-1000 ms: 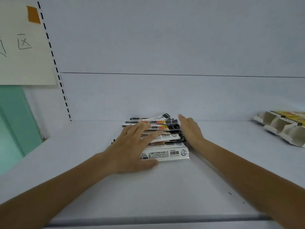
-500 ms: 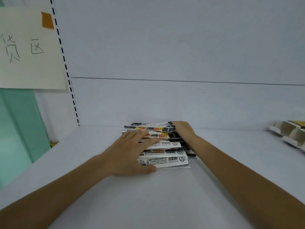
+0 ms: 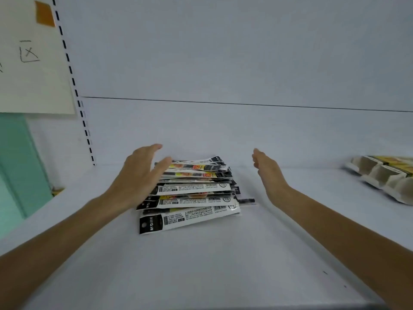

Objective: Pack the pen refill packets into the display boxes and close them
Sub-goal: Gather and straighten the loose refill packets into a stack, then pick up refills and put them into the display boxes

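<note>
A loose stack of pen refill packets (image 3: pixel 194 195), white and black with barcodes, lies on the white shelf (image 3: pixel 201 265) in the middle of the view. My left hand (image 3: pixel 138 175) hovers at the stack's left end, fingers straight, holding nothing. My right hand (image 3: pixel 267 173) is raised to the right of the stack, a gap away from it, fingers relaxed and empty. Open cardboard display boxes (image 3: pixel 384 177) lie at the far right edge, partly cut off.
The shelf's white back wall (image 3: pixel 223 130) stands just behind the stack. A paper sign (image 3: pixel 29 63) with an orange tape piece hangs at upper left beside a slotted upright. A green surface (image 3: pixel 15 171) shows at the left.
Both hands have lifted off the stack and spread apart; the left no longer presses the packets and the right has moved away to the right. The stack lies uncovered.
</note>
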### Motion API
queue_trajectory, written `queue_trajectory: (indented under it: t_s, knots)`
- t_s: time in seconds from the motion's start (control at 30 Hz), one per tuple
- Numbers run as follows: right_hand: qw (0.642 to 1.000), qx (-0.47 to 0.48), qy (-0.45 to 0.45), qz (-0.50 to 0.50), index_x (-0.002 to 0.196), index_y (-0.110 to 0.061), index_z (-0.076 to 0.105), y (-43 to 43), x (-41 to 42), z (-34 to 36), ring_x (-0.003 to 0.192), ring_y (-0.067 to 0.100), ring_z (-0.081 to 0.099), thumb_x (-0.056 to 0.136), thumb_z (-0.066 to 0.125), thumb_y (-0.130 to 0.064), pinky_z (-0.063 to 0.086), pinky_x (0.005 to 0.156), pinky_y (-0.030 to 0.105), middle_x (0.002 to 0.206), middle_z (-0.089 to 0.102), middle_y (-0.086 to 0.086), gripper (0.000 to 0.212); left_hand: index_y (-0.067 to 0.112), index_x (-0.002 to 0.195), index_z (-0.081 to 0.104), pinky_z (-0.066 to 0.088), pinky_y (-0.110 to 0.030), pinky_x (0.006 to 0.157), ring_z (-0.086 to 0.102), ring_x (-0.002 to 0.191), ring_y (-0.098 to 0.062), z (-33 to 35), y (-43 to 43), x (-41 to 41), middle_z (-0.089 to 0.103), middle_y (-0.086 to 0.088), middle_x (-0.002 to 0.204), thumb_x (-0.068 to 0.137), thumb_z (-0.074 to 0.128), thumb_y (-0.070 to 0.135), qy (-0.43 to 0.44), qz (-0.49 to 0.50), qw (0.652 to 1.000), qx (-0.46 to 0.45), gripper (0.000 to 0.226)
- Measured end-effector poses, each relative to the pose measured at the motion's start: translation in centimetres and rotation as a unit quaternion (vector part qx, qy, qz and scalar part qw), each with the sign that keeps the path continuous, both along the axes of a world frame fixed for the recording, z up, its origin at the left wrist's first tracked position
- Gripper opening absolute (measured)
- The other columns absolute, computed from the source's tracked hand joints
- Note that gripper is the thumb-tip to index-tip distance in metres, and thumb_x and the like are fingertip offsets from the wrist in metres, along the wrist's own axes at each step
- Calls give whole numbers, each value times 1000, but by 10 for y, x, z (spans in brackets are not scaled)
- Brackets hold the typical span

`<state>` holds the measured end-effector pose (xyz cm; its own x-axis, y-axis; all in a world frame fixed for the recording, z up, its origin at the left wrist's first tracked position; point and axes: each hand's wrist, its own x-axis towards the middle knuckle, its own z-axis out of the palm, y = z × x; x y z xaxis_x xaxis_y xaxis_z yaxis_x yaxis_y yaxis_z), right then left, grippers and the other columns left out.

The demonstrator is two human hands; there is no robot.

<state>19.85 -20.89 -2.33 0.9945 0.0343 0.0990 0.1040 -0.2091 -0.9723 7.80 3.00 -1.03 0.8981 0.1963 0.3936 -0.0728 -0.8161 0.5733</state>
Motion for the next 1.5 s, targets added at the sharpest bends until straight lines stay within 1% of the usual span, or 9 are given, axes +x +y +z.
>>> queue_trajectory:
  t_s: [0.27,0.37,0.47,0.63,0.73,0.93,1.2,1.33,1.5]
  knots:
    - [997,38,67,27,118,-17,48,35,-32,-16,99,15,51,93,32,-54,38,92,33,110,54,-4,47,17,126,45,27,-36,103,36,131,-34,-10,-11,-1,37,-22,143,99,36,30,117,1,943,-312,31]
    - [992,73,97,45,100,-16,59,46,-37,-14,89,28,68,73,39,-67,52,87,47,98,69,7,60,25,82,47,33,-26,81,52,97,-20,-4,-21,-5,61,-1,103,99,39,29,118,10,940,-320,19]
    - [992,80,94,39,81,-18,60,44,-37,-15,86,34,69,80,43,-57,52,85,53,94,71,13,43,23,100,58,40,-24,77,57,86,-12,-4,-15,-16,67,17,80,94,44,38,97,-36,938,-331,22]
    - [990,94,99,36,99,-19,56,41,-33,-18,85,30,68,90,45,-40,55,81,48,96,69,10,25,24,142,28,31,-22,99,39,119,-6,-15,-9,-27,43,24,121,71,65,62,93,-83,991,-48,88]
    - [992,89,66,55,114,-17,55,47,-32,-8,91,23,66,90,51,-34,53,80,36,103,67,4,31,38,146,3,8,-45,118,-3,144,-21,-31,0,-21,-1,6,155,38,39,97,151,-73,973,160,128]
    - [972,-186,-113,92,139,-22,41,44,-16,22,131,17,38,90,56,-37,30,99,25,142,42,-4,53,39,146,-5,-8,-46,116,-22,142,-20,-18,11,1,-19,1,155,25,25,101,163,-80,954,237,139]
    - [798,-486,-328,139,124,-24,59,61,-14,11,106,20,58,96,46,-19,40,98,37,117,65,-1,31,25,143,30,20,-28,111,24,139,-12,-3,39,27,29,4,151,94,40,46,44,-49,997,33,54]
    - [843,-358,-365,163,120,-18,63,63,-22,12,108,16,58,95,49,-12,41,96,25,118,66,-3,29,24,143,32,28,-38,111,34,134,-15,-4,31,32,38,5,146,92,48,45,71,-83,980,166,57]
    - [867,-286,-366,182,119,-16,61,64,-24,20,92,6,59,91,57,-9,42,83,7,105,68,-2,29,24,119,59,34,-15,58,57,76,-11,-1,23,32,68,4,94,97,43,33,-20,-75,973,217,28]
